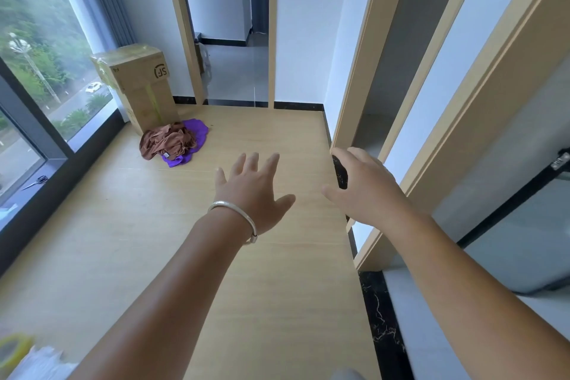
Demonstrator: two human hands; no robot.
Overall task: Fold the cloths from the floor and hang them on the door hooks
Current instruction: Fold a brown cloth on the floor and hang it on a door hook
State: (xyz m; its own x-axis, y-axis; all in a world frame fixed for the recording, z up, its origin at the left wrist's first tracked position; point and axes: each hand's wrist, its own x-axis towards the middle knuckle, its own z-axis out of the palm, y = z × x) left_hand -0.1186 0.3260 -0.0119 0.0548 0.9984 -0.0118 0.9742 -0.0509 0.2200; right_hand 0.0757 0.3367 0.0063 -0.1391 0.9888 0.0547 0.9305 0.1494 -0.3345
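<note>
Two crumpled cloths lie in one heap on the pale wooden floor (277,256): a brown cloth (165,140) bunched on top of a purple cloth (197,129), which shows along the heap's far and right edges. The heap touches the foot of a tall cardboard box (138,83) standing in the corner, and everything else is placed from that box. A large window (40,71) runs along the box's left side, with scissors (37,180) on its sill nearer the viewer. To the box's right an open doorway (234,40) leads to another room, and further right stand pale wood door frames (364,55). No door hooks can be made out.

Both hands reach forward, well apart from the heap, holding nothing. The left hand (254,188), with a silver bangle (234,219) at the wrist, has its fingers spread and straight. The right hand (364,188) is relaxed, fingers loosely bent, its grip released.

The heap lies ahead and to the left of both hands, its longer span running roughly left to right. The left hand is the nearer one, so it would likely arrive first. Neither cloth is folded yet.
</note>
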